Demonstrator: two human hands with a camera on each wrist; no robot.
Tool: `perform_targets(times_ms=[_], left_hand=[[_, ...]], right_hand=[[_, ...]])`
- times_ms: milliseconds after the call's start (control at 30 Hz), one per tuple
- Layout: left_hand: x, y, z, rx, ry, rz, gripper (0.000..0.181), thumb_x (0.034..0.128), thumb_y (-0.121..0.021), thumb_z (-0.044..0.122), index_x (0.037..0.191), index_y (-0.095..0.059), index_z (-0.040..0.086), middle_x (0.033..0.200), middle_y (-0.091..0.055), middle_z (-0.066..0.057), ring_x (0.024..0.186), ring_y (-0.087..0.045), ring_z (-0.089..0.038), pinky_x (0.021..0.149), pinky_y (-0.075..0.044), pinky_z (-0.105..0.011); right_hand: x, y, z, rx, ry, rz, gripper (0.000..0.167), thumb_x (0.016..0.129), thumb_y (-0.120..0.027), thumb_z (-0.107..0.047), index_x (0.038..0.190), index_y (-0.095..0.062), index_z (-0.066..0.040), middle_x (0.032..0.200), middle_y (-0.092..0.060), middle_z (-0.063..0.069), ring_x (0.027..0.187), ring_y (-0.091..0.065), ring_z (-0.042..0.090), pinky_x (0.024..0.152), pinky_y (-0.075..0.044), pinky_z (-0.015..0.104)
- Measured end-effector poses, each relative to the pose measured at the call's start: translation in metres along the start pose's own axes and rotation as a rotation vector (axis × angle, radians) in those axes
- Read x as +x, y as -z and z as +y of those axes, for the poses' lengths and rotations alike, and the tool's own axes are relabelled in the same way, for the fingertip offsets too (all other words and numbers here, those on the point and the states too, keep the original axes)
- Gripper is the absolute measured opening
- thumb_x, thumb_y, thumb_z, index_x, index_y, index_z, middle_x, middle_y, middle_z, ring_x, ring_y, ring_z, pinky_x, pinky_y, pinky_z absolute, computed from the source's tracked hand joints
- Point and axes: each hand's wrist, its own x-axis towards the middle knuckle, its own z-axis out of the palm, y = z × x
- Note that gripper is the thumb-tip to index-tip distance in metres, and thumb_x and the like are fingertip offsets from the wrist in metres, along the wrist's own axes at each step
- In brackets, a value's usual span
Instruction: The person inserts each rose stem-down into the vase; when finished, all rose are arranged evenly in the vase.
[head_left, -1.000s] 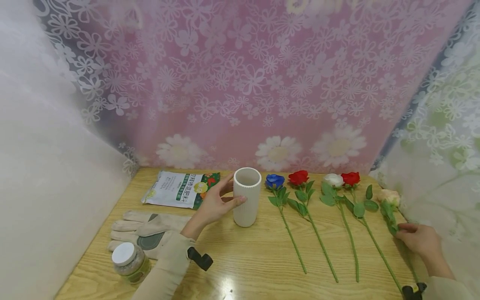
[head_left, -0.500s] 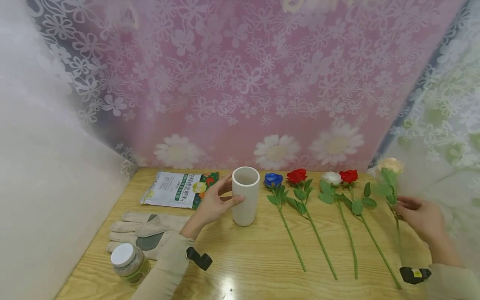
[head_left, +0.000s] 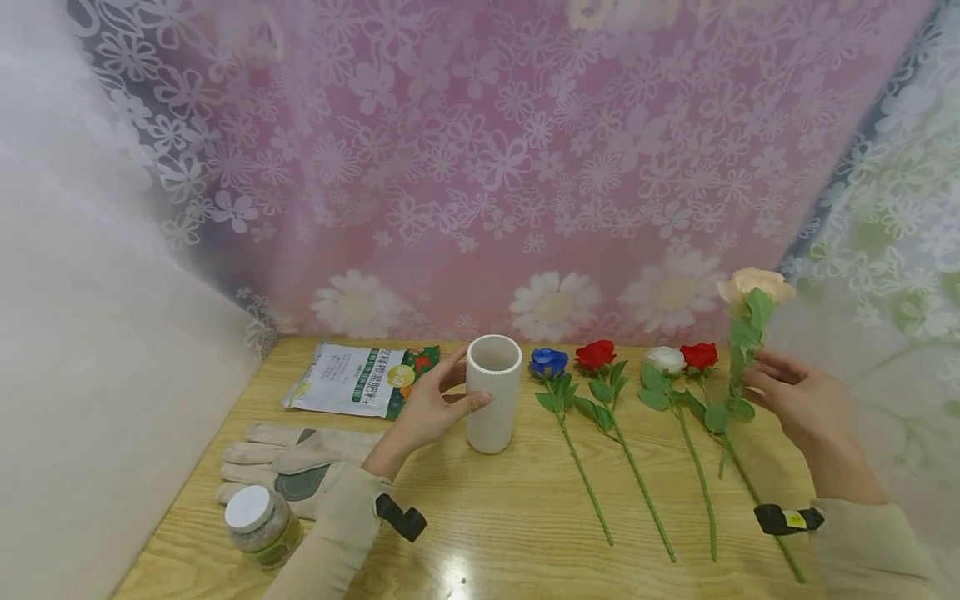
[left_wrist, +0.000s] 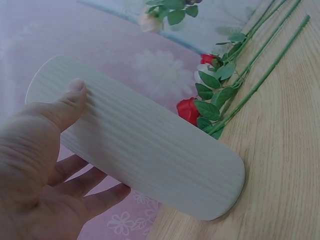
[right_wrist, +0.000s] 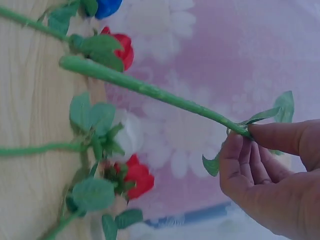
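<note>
My left hand (head_left: 435, 404) holds a white ribbed vase (head_left: 492, 417) that stands upright on the table. In the left wrist view the thumb lies across the vase (left_wrist: 145, 145) and the fingers are at its other side. My right hand (head_left: 802, 400) pinches the stem of a peach rose (head_left: 756, 286) just under its leaves, holding it up off the table. The rose's green stem (right_wrist: 150, 91) points away from the thumb and fingertips in the right wrist view. To the right of the vase lie a blue rose (head_left: 548, 362), a red rose (head_left: 596, 356), a white rose (head_left: 666, 360) and another red rose (head_left: 701, 357).
Left of the vase, a printed bag (head_left: 352, 379) lies at the back of the wooden table (head_left: 525, 533). Beige work gloves (head_left: 300, 467) lie in front of it, beside a white-lidded jar (head_left: 262, 525). Flower-patterned curtains (head_left: 487, 167) hang behind and at the right.
My right hand has lifted the peach rose from the table's right edge and carried it up and to the left, standing it more upright. The left hand and vase stay in place.
</note>
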Motion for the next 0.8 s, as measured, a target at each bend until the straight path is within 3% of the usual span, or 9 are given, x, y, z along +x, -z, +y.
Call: perform_targets(times_ms=[167, 333, 500, 700, 800], left_hand=[[0.0, 0.0, -0.001, 0.006, 0.001, 0.004, 0.085, 0.0961, -0.079, 0.014, 0.167, -0.033, 0.024, 0.155, -0.056, -0.016, 0.141, -0.058, -0.036, 0.11, -0.054, -0.058], [0.0, 0.0, -0.001, 0.004, -0.001, 0.0, 0.085, 0.0965, -0.078, 0.013, 0.167, -0.032, 0.023, 0.156, -0.055, -0.017, 0.142, -0.057, -0.037, 0.11, -0.053, -0.061], [-0.001, 0.0, -0.001, 0.012, 0.001, 0.007, 0.085, 0.0968, -0.078, 0.013, 0.167, -0.032, 0.022, 0.157, -0.054, -0.017, 0.142, -0.057, -0.037, 0.11, -0.054, -0.058], [0.0, -0.001, -0.002, 0.018, -0.002, 0.008, 0.084, 0.098, -0.077, 0.016, 0.168, -0.031, 0.021, 0.158, -0.053, -0.016, 0.142, -0.057, -0.037, 0.11, -0.055, -0.054], [0.0, -0.001, -0.003, 0.023, 0.006, 0.007, 0.085, 0.098, -0.077, 0.018, 0.168, -0.03, 0.023, 0.157, -0.053, -0.015, 0.142, -0.056, -0.036, 0.109, -0.056, -0.053]], right_hand=[[0.006, -0.026, -0.008, 0.045, 0.024, 0.005, 0.031, 0.101, -0.069, -0.003, 0.128, -0.059, -0.017, 0.104, -0.066, -0.011, 0.088, -0.071, 0.003, 0.074, -0.063, 0.02], [0.009, -0.055, -0.018, 0.081, 0.033, 0.026, 0.034, 0.1, -0.07, -0.002, 0.13, -0.057, -0.013, 0.102, -0.07, -0.011, 0.088, -0.072, 0.003, 0.074, -0.064, 0.02], [0.013, -0.083, -0.031, 0.193, 0.042, 0.022, 0.037, 0.098, -0.071, 0.001, 0.13, -0.056, -0.009, 0.102, -0.073, -0.006, 0.088, -0.075, 0.008, 0.074, -0.065, 0.022], [0.016, -0.114, -0.044, 0.396, 0.062, -0.024, 0.039, 0.099, -0.066, 0.008, 0.133, -0.052, -0.006, 0.11, -0.066, 0.0, 0.092, -0.076, 0.014, 0.078, -0.067, 0.029], [0.017, -0.131, -0.049, 0.437, 0.085, -0.038, 0.037, 0.099, -0.064, 0.011, 0.131, -0.053, -0.005, 0.11, -0.063, 0.005, 0.092, -0.073, 0.017, 0.079, -0.067, 0.031]])
